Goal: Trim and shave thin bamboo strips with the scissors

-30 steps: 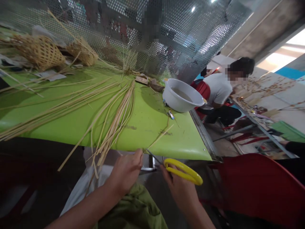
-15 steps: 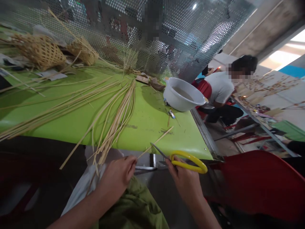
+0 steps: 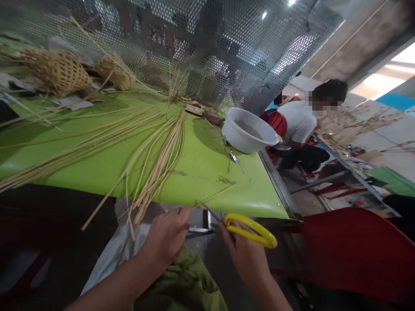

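My right hand [image 3: 244,255] grips yellow-handled scissors [image 3: 249,228], blades pointing left toward the near edge of the green table [image 3: 201,172]. My left hand [image 3: 167,235] is closed in a pinch on a thin bamboo strip [image 3: 212,195] that runs up over the table edge to the right. The scissor blades meet the strip just right of my left fingertips. Several long bamboo strips [image 3: 155,168] fan across the table and hang over its near edge by my left hand.
A white bowl [image 3: 248,131] stands at the table's far right, a small clip [image 3: 232,156] before it. Woven baskets [image 3: 60,71] lie at the far left before a perforated metal screen. A red chair [image 3: 353,255] is at my right. A person sits beyond the table's right end.
The scissors have moved left, back onto the strip near my left fingers. The strip now lies lower and shorter over the table edge than half a second ago.
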Demonstrator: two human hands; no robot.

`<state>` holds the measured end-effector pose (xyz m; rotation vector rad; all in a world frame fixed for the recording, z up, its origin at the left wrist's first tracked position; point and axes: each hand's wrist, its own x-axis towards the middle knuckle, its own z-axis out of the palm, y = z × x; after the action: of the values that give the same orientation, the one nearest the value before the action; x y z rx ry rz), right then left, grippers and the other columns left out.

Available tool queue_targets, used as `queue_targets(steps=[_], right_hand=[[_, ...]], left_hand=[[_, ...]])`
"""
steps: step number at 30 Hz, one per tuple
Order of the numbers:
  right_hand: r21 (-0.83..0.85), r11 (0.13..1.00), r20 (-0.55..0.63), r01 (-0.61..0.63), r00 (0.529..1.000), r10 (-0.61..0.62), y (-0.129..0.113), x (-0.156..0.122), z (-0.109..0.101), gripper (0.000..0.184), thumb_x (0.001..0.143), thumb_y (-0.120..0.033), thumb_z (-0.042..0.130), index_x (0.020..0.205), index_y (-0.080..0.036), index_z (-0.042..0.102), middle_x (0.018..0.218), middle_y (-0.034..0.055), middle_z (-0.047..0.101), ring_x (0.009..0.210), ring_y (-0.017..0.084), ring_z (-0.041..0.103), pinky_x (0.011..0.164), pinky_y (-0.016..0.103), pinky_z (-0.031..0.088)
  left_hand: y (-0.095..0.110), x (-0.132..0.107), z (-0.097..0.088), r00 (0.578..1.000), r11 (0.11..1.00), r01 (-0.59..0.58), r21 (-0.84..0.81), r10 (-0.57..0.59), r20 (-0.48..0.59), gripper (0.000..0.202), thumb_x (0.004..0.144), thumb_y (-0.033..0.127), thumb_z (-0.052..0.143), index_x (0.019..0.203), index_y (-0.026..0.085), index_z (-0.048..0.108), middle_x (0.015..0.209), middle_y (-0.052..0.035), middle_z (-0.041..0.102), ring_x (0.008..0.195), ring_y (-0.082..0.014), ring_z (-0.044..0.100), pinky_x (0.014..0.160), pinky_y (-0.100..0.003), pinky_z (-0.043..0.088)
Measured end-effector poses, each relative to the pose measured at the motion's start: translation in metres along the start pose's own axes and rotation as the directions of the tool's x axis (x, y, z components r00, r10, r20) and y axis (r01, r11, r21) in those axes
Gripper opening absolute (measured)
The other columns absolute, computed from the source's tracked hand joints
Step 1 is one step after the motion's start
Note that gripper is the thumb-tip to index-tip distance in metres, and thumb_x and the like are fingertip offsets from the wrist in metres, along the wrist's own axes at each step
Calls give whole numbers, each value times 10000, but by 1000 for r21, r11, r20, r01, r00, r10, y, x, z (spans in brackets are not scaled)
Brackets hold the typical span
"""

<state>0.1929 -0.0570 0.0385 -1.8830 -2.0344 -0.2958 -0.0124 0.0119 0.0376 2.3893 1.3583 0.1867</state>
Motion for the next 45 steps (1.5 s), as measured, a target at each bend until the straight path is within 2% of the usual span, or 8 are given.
queue_targets(steps=[9, 13, 22, 30, 34, 37, 41, 45], right_hand=[[-63, 997, -49, -33, 998, 30, 8, 6, -1, 413, 979, -410, 360, 903, -167, 685, 731, 75, 705, 643, 201, 661, 569, 279, 442], [21, 998, 55, 62, 996, -63, -9, -2, -1, 398, 990, -367, 345, 860, -204, 683, 757, 54, 713, 671, 179, 660, 627, 268, 460], [-43, 998, -16, -40, 999, 40, 16, 7, 6, 427, 980, -428, 346, 959, -163, 679, 774, 73, 712, 673, 209, 672, 573, 284, 448], [-35, 996, 27, 83, 996, -82, -2, 2, -1, 427, 987, -384, 340, 824, -194, 686, 752, 58, 717, 621, 170, 651, 584, 258, 440], [-80, 996, -15, 27, 999, -28, 9, 7, 0, 418, 978, -415, 362, 869, -180, 690, 739, 61, 716, 633, 186, 660, 560, 263, 429], [-100, 995, -60, -10, 998, 4, 6, 7, 0, 430, 978, -425, 357, 886, -171, 691, 740, 72, 714, 644, 194, 662, 563, 267, 433], [7, 997, 23, 83, 996, -83, -10, 1, -1, 410, 990, -365, 343, 846, -193, 686, 733, 50, 709, 622, 162, 649, 594, 249, 447], [-35, 999, 2, 31, 1000, -31, 0, 6, 0, 429, 982, -408, 354, 861, -172, 692, 760, 74, 717, 662, 192, 663, 605, 272, 455]], left_hand=[[0, 2, 2, 1000, 1000, 1, -6, -1, -13, 233, 928, 213, 368, 990, 214, 593, 878, -39, 691, 785, -221, 654, 638, -299, 404], [3, 4, 2, 1000, 1000, 4, 4, -3, -22, 256, 938, 207, 336, 884, 207, 586, 786, -29, 672, 726, -227, 651, 598, -303, 388], [-15, -13, -1, 999, 949, 49, -311, -47, 14, 247, 924, 272, 419, 1037, 242, 636, 948, -21, 722, 854, -193, 670, 738, -274, 449], [-18, -19, 10, 995, 991, -2, -132, -11, -97, 259, 907, 193, 399, 985, 237, 642, 880, -31, 685, 807, -167, 651, 701, -237, 448], [-15, -16, 11, 993, 997, -4, -79, -5, -120, 248, 915, 201, 392, 977, 224, 631, 868, -38, 672, 759, -155, 637, 670, -228, 437], [-11, -13, 8, 994, 999, -10, -53, 5, -107, 234, 911, 196, 400, 962, 212, 628, 874, -45, 671, 742, -163, 633, 651, -242, 429], [-6, -8, 5, 999, 1000, 26, -14, -27, -47, 252, 914, 176, 378, 901, 212, 627, 845, -34, 670, 746, -199, 639, 630, -279, 423], [-6, -7, 7, 998, 999, 24, -31, -26, -62, 251, 929, 205, 372, 954, 212, 621, 909, -42, 677, 798, -197, 644, 676, -280, 431]])
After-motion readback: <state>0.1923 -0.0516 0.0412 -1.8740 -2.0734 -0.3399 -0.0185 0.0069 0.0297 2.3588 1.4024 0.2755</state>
